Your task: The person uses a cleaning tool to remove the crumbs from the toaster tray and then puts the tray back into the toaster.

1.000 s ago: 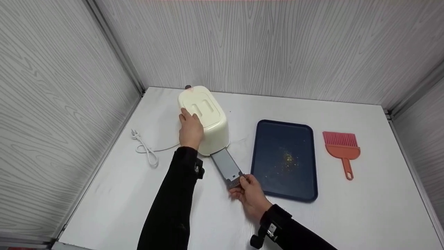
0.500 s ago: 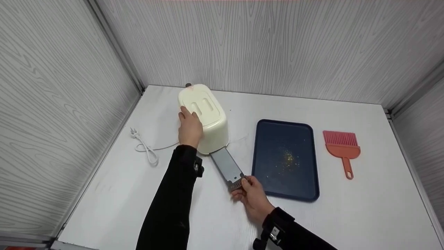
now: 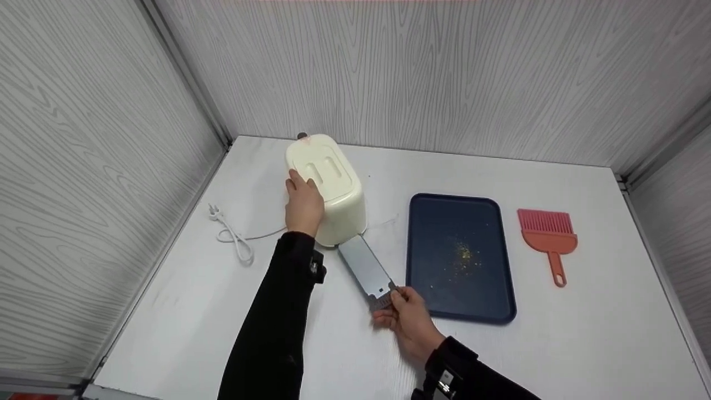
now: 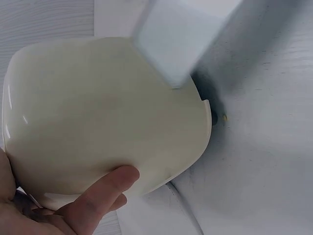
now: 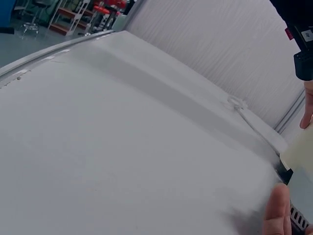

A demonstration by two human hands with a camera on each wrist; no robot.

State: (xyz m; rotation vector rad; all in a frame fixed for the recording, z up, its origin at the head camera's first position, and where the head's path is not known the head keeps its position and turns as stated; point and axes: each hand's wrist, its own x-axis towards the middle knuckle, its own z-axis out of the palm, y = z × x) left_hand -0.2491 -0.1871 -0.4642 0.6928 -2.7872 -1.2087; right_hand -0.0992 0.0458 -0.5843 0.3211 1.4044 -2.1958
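Note:
In the head view a cream toaster (image 3: pixel 344 216) with a cream lid stands at the back left. My left hand (image 3: pixel 304 205) rests on its left side and upper edge; in the left wrist view a finger (image 4: pixel 105 193) lies along the cream wall. My right hand (image 3: pixel 412 319) pinches the dark slotted end of a grey metal crumb tray (image 3: pixel 365 264) between thumb and fingers. The crumb tray's far end lies at the toaster's lower front edge, and overlaps its wall in the left wrist view (image 4: pixel 183 44). Part of the right hand (image 5: pixel 278 210) shows in the right wrist view.
A navy tray (image 3: pixel 444 222) with yellowish crumbs (image 3: pixel 464 254) lies right of the right hand. Further right is an orange-red brush (image 3: pixel 550 240). A white cord with plug (image 3: pixel 236 244) lies left of the toaster. Grey wood-patterned panels (image 3: pixel 389 78) enclose the table.
My right hand has drawn the crumb tray slightly toward me and to the right, away from the toaster. The navy tray has shifted slightly right. My left hand stays on the toaster.

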